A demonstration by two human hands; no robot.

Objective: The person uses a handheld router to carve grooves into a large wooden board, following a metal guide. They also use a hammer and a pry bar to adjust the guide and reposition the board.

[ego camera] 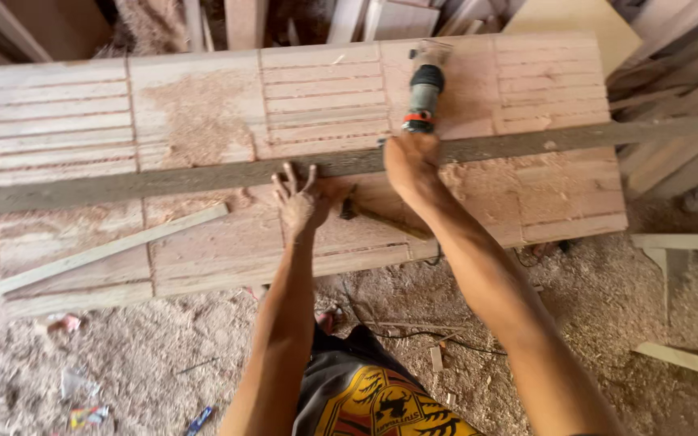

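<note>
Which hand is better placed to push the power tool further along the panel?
Right. The right hand already holds the power tool on the wooden panel, while the left hand presses flat beside the long straightedge.

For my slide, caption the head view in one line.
Left hand steadies a long straightedge on a grooved wooden panel while the right hand guides a handheld router.

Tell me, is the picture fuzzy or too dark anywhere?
In the head view, warm, even light falls on the wooden panel, with no glare; the right hand and the power tool look a little soft; the top corners sink into shadow; the panel edges bow slightly, as through a wide lens.
</note>
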